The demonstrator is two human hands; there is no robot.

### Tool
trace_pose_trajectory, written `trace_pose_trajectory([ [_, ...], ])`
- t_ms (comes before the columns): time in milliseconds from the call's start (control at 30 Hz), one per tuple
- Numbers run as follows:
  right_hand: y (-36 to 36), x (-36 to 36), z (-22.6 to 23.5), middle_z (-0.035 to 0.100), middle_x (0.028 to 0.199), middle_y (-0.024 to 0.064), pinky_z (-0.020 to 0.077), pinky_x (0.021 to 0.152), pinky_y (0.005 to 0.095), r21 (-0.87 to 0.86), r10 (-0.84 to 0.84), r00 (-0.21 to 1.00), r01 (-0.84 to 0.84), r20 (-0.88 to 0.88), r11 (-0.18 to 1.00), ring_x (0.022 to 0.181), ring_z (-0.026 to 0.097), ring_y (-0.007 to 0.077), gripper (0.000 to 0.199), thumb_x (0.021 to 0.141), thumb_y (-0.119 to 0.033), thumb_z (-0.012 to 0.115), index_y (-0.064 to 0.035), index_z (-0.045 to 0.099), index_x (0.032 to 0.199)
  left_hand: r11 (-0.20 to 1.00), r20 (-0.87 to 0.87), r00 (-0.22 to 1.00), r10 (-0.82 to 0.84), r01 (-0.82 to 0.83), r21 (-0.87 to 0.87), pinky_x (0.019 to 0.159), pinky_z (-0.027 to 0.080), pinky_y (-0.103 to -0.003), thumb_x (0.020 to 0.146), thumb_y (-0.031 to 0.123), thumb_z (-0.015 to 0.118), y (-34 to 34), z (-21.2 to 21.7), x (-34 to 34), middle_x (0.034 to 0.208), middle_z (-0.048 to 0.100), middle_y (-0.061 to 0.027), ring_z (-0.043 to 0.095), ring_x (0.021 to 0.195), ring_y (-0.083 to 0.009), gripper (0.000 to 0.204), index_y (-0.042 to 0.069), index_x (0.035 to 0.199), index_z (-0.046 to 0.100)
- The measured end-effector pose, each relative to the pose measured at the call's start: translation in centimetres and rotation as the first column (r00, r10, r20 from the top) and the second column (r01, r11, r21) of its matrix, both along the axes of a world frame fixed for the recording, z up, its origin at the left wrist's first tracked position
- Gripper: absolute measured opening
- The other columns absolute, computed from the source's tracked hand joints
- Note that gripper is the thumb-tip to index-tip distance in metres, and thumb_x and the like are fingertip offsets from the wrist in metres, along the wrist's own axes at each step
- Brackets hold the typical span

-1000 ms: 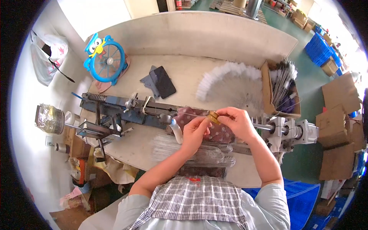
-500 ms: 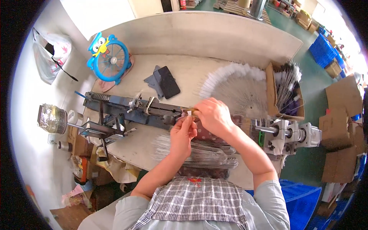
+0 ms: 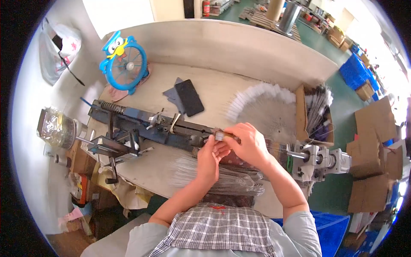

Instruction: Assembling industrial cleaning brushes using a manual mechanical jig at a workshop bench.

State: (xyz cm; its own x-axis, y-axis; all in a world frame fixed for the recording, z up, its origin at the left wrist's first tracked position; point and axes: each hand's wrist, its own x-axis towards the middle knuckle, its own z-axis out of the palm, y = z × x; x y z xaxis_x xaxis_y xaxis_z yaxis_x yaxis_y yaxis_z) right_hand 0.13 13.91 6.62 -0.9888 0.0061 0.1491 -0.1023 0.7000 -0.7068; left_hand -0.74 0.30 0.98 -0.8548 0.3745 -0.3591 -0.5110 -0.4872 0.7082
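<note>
At the right end of a long dark metal bench fixture [image 3: 147, 122], my two hands meet. My right hand [image 3: 250, 143] is closed around a slim brownish-yellow handle [image 3: 231, 136], whose working end is hard to make out. A small whitish piece [image 3: 219, 135] shows at the handle's left end, beside my left fingertips. My left hand [image 3: 209, 162] is closed, thumb and forefinger together at that spot; what it pinches is too small to tell. Below my hands lies a bundle of thin wire lengths [image 3: 231, 182]. Beyond the right hand, white-tipped wire brushes [image 3: 257, 100] are spread in a fan.
A cardboard box [image 3: 301, 113] of wire brushes stands at the right. Nearer is a shaft-and-clamp machine [image 3: 319, 160]. A black phone [image 3: 189, 97] lies on a grey cloth. A blue cartoon-shaped fan [image 3: 127, 66] stands far left. A raised board [image 3: 239, 40] closes the back.
The view has shifted slightly. Both hands stay together at the fixture's right end, and more of the brown handle and the whitish piece shows now.
</note>
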Motion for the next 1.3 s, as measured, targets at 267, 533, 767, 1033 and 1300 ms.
trace_pose_trajectory([
  [267, -2.1, 0.3, -1.7, 0.063, 0.091, 0.0044, 0.0475, 0.074, 0.0360, 0.246, -0.046, 0.912, 0.158, -0.406, 0.956, 0.087, 0.058, 0.0244, 0.029, 0.067, -0.017, 0.071, -0.0071, 0.066, 0.093, 0.975, 0.051, 0.985, 0.162, -0.168, 0.148, 0.074, 0.048, -0.029, 0.094, 0.025, 0.049, 0.3, -0.3, 0.3, 0.092, 0.061, -0.0068, 0.061, 0.082, -0.0155, 0.023, 0.003, 0.096, 0.056],
  [533, -0.7, 1.0, -1.5, 0.063, 0.090, 0.0002, 0.0473, 0.073, 0.0349, 0.234, 0.028, 0.876, 0.098, -0.481, 0.967, 0.086, 0.059, 0.0216, 0.026, 0.064, -0.013, 0.070, -0.0136, 0.070, 0.090, 0.971, 0.006, 0.979, 0.203, -0.202, 0.128, 0.067, 0.049, -0.025, 0.090, 0.014, 0.055, 1.2, 0.7, 0.5, 0.083, 0.060, -0.0022, 0.058, 0.073, -0.0106, 0.010, 0.005, 0.088, 0.057],
  [767, 1.3, 1.6, -2.3, 0.062, 0.091, -0.0003, 0.0463, 0.073, 0.0349, 0.207, 0.020, 0.887, 0.086, -0.461, 0.975, 0.087, 0.058, 0.0212, 0.022, 0.068, -0.016, 0.071, -0.0153, 0.069, 0.090, 0.977, -0.039, 0.980, 0.197, -0.193, 0.087, 0.074, 0.051, -0.028, 0.090, 0.010, 0.055, 1.4, 0.3, 0.4, 0.092, 0.064, -0.0049, 0.062, 0.083, -0.0123, 0.010, 0.003, 0.096, 0.059],
  [1033, 0.6, 1.8, -1.8, 0.061, 0.090, 0.0005, 0.0468, 0.073, 0.0355, 0.205, 0.029, 0.892, 0.072, -0.451, 0.976, 0.086, 0.058, 0.0221, 0.022, 0.068, -0.014, 0.071, -0.0140, 0.068, 0.089, 0.976, -0.036, 0.982, 0.187, -0.182, 0.117, 0.076, 0.050, -0.029, 0.090, 0.011, 0.054, 0.8, 0.2, 0.4, 0.094, 0.065, -0.0054, 0.063, 0.084, -0.0139, 0.015, 0.002, 0.101, 0.059],
  [1300, 0.7, 1.8, -1.5, 0.061, 0.092, 0.0007, 0.0465, 0.072, 0.0353, 0.233, 0.036, 0.907, 0.070, -0.420, 0.970, 0.086, 0.058, 0.0221, 0.022, 0.069, -0.015, 0.070, -0.0139, 0.068, 0.090, 0.944, 0.118, 0.970, 0.212, -0.234, 0.234, 0.078, 0.049, -0.031, 0.091, 0.018, 0.051, 0.9, 0.1, 0.5, 0.089, 0.063, -0.0066, 0.062, 0.084, -0.0167, 0.014, 0.005, 0.088, 0.055],
])
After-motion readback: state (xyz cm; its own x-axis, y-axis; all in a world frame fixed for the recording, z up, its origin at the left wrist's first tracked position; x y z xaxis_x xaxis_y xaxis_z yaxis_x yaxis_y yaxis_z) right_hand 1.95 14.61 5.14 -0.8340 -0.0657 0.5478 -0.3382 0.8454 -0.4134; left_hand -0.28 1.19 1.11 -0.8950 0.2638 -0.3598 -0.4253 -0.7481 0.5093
